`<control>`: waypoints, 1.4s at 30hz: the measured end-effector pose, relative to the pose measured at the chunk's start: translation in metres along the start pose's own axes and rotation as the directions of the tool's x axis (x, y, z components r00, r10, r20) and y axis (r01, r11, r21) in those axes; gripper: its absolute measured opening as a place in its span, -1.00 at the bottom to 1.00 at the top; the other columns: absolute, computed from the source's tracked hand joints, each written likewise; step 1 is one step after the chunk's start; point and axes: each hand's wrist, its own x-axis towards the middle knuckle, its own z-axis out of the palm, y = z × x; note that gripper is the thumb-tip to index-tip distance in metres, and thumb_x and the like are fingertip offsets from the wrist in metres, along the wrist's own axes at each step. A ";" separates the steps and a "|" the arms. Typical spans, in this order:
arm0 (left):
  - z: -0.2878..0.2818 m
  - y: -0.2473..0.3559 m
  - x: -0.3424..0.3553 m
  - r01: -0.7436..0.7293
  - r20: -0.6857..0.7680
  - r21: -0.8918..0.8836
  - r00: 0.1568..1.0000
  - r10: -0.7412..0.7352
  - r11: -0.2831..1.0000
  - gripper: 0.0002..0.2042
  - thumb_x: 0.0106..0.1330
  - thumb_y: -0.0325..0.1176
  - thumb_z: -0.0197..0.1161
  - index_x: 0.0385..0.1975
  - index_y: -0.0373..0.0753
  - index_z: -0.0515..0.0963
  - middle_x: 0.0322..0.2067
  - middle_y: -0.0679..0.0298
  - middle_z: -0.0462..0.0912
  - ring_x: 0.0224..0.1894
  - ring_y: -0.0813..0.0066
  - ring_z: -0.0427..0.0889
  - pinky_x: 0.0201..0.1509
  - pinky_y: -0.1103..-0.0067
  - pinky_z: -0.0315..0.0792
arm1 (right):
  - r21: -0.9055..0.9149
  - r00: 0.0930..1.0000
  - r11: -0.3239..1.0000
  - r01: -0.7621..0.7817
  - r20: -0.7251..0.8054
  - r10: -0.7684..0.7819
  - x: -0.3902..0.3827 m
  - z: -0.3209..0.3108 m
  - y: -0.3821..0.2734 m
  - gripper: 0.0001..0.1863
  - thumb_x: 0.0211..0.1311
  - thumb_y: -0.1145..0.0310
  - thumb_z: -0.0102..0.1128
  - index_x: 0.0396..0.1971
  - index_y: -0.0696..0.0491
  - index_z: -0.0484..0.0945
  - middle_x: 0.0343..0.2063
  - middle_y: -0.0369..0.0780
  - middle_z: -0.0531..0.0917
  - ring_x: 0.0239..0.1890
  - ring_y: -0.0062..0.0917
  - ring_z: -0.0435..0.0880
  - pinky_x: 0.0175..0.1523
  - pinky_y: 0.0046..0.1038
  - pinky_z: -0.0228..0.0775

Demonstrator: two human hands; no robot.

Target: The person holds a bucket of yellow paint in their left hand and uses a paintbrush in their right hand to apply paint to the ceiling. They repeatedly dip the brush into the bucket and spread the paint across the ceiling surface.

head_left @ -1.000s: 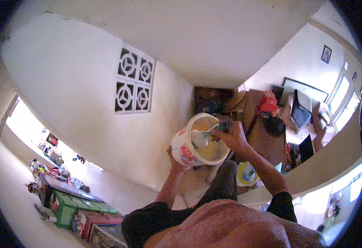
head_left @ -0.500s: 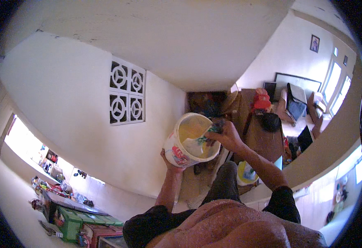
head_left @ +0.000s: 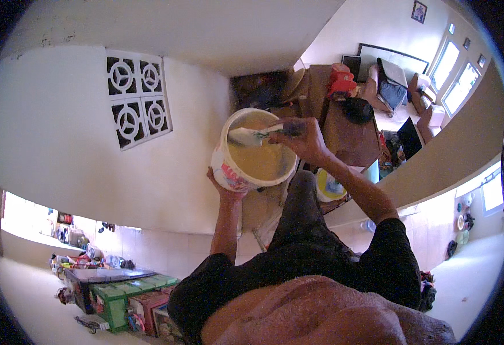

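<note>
My left hand (head_left: 224,187) grips a white bucket (head_left: 220,164) low on its left side, fingers partly hidden behind it. The bucket has red printing and is tilted so its mouth faces me. A yellowish coating or liquid (head_left: 263,161) shows inside; I cannot tell which. Over the mouth, my right hand (head_left: 306,141) is closed round the dark handle of what looks like a paintbrush (head_left: 243,136). Its flat, pale head points left, near the inner far-left wall, and a greenish band sits between head and handle.
A white wall with a patterned vent block (head_left: 138,98) rises on the left. Below my right forearm stands another bucket with a yellow rim (head_left: 323,190). Brown furniture (head_left: 352,138) bears a red item (head_left: 341,80) and a black round thing (head_left: 357,110). Green boxes (head_left: 114,307) lie lower left.
The brush head has swung from pointing down inside the bucket to pointing left, higher in the mouth. My view has shifted, so bucket and hands appear further up and left.
</note>
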 end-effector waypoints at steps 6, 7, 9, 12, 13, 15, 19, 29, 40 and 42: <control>-0.050 0.004 0.001 -0.103 -0.137 0.000 0.985 0.102 0.995 -0.18 0.15 0.41 -0.25 0.35 0.01 0.11 0.35 0.25 0.14 0.34 0.07 0.17 0.35 0.03 0.08 | -0.143 0.915 0.965 0.218 -0.315 -0.253 -0.010 -0.018 -0.023 -0.71 -0.02 0.37 0.47 -0.23 0.03 0.69 -0.35 -0.22 0.74 -0.34 -0.60 0.71 -0.20 -0.48 0.57; -0.006 0.000 0.001 -0.108 -0.167 -0.018 0.981 0.103 0.994 -0.18 0.14 0.39 -0.20 0.33 -0.02 0.15 0.32 0.21 0.20 0.31 0.05 0.21 0.31 0.03 0.16 | -0.145 0.868 0.952 0.269 -0.392 -0.304 -0.003 -0.023 -0.027 -0.71 -0.01 0.37 0.46 -0.23 0.04 0.69 -0.35 -0.22 0.74 -0.34 -0.61 0.71 -0.20 -0.50 0.56; 0.017 0.004 0.000 -0.128 -0.243 0.011 0.962 0.127 0.992 -0.18 0.13 0.37 -0.15 0.32 -0.04 0.18 0.29 0.19 0.26 0.27 0.02 0.26 0.26 0.03 0.24 | -0.144 0.756 0.914 0.379 -0.522 -0.396 0.018 -0.029 -0.039 -0.72 0.01 0.37 0.45 -0.22 0.05 0.68 -0.34 -0.24 0.74 -0.35 -0.62 0.70 -0.21 -0.52 0.56; 0.006 0.012 -0.009 -0.137 -0.322 0.087 0.933 0.158 0.987 -0.18 0.11 0.38 -0.16 0.31 -0.03 0.19 0.28 0.20 0.26 0.27 0.03 0.26 0.25 0.00 0.23 | -0.260 0.658 0.909 0.325 -0.629 -0.414 0.073 -0.037 -0.085 -0.75 0.08 0.42 0.39 -0.21 0.12 0.67 -0.40 -0.29 0.74 -0.39 -0.73 0.65 -0.24 -0.63 0.51; 0.013 0.011 -0.008 -0.128 -0.304 0.075 0.942 0.145 0.989 -0.18 0.10 0.38 -0.16 0.31 -0.02 0.20 0.28 0.21 0.26 0.27 0.02 0.26 0.25 -0.01 0.22 | -0.187 0.612 0.878 0.441 -0.653 -0.446 0.099 -0.041 -0.089 -0.75 0.08 0.42 0.39 -0.20 0.11 0.67 -0.40 -0.29 0.74 -0.39 -0.73 0.64 -0.25 -0.63 0.50; 0.023 0.014 -0.015 -0.126 -0.288 0.065 0.947 0.139 0.990 -0.18 0.09 0.39 -0.17 0.31 0.00 0.20 0.28 0.21 0.26 0.27 0.02 0.25 0.24 -0.04 0.21 | -0.069 0.552 0.801 0.595 -0.690 -0.469 0.152 -0.041 -0.094 -0.74 0.08 0.43 0.40 -0.19 0.09 0.68 -0.42 -0.28 0.73 -0.38 -0.73 0.64 -0.26 -0.64 0.50; 0.007 0.025 -0.029 -0.138 -0.255 0.034 0.957 0.142 0.990 -0.16 0.05 0.42 -0.16 0.31 0.05 0.19 0.29 0.21 0.23 0.28 -0.01 0.21 0.22 -0.11 0.18 | -0.120 0.498 0.754 0.646 -0.682 -0.535 0.203 -0.032 -0.128 -0.74 0.06 0.44 0.41 -0.21 0.09 0.68 -0.40 -0.27 0.74 -0.39 -0.70 0.66 -0.26 -0.61 0.51; -0.017 0.037 -0.036 -0.061 -0.340 -0.089 0.940 0.028 0.994 -0.07 -0.03 0.50 -0.17 0.36 0.09 0.11 0.35 0.21 0.12 0.31 -0.04 0.16 0.19 -0.20 0.12 | -0.616 -0.188 0.641 0.458 -0.771 -0.608 0.179 -0.197 -0.093 -0.83 0.11 0.47 0.33 -0.32 0.25 0.65 -0.42 -0.16 0.73 -0.39 -0.52 0.72 -0.20 -0.53 0.57; 0.015 0.030 -0.042 -0.091 -0.355 0.180 0.923 0.151 0.980 -0.07 -0.01 0.53 -0.21 0.36 0.10 0.10 0.35 0.21 0.12 0.31 -0.05 0.15 0.22 -0.19 0.10 | -0.671 -0.037 0.555 0.491 -0.653 -0.756 0.218 -0.061 -0.118 -0.74 0.04 0.41 0.41 -0.22 0.04 0.68 -0.42 -0.18 0.72 -0.45 -0.55 0.70 -0.32 -0.50 0.53; 0.018 0.030 -0.041 -0.093 -0.353 0.185 0.923 0.154 0.978 -0.07 -0.01 0.53 -0.21 0.36 0.09 0.10 0.35 0.21 0.11 0.31 -0.05 0.15 0.22 -0.19 0.10 | -0.551 0.127 0.530 0.644 -0.607 -0.785 0.219 -0.029 -0.126 -0.74 0.03 0.44 0.40 -0.21 0.04 0.67 -0.38 -0.16 0.72 -0.44 -0.51 0.71 -0.34 -0.49 0.54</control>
